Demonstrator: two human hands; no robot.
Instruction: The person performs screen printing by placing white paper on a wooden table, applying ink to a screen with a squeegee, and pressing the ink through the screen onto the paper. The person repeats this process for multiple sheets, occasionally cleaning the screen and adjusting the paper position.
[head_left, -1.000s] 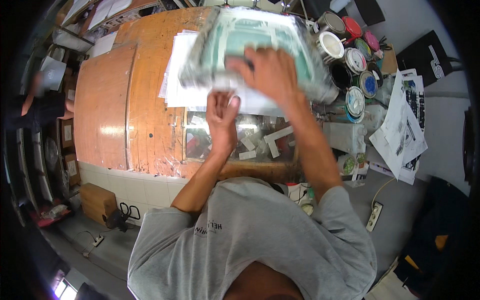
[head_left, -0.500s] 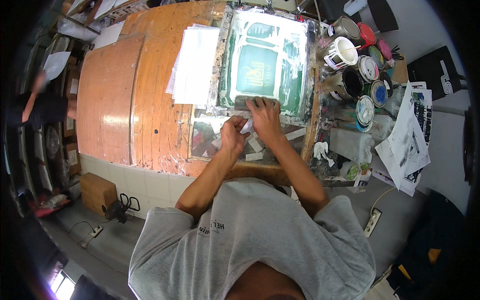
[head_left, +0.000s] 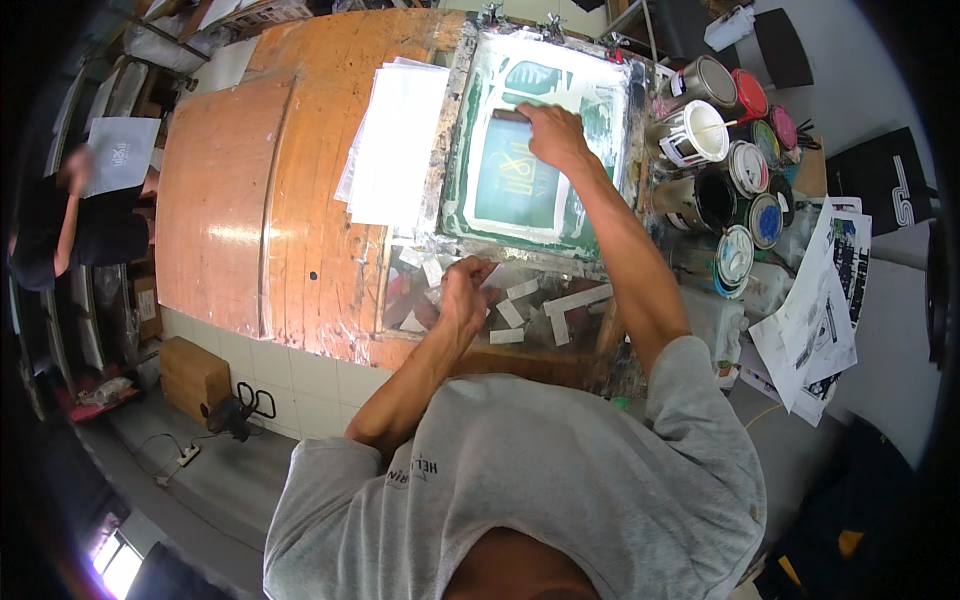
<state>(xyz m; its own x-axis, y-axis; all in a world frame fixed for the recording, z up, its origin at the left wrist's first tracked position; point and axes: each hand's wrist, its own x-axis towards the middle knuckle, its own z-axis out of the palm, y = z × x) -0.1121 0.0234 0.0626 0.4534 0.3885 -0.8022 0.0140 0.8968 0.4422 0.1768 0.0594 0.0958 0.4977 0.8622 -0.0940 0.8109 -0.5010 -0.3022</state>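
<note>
A screen-printing frame (head_left: 450,170) with a green mesh, pale ink smears and a yellow design lies in front of me. My right hand (head_left: 556,134) is closed on a dark squeegee (head_left: 511,116), which rests on the mesh beyond the design. At the near edge of the frame is my left hand (head_left: 468,292), its fingers curled together in a pinch. What lies between those fingers, if anything, is hidden. Below the left hand, pale strips (head_left: 508,313) lie scattered under a clear surface. White paper sheets (head_left: 398,145) are stacked left of the frame.
Several ink cans (head_left: 694,132) crowd the right side of the frame. Printed papers (head_left: 808,310) hang beyond them. A wooden board (head_left: 215,200) covers the table's left part. At far left, another person (head_left: 65,215) holds a printed sheet (head_left: 122,153).
My right hand has pushed the squeegee away from me across the mesh, from the near edge to past the design. My left hand stays by the near edge. The other person's sheet now faces up.
</note>
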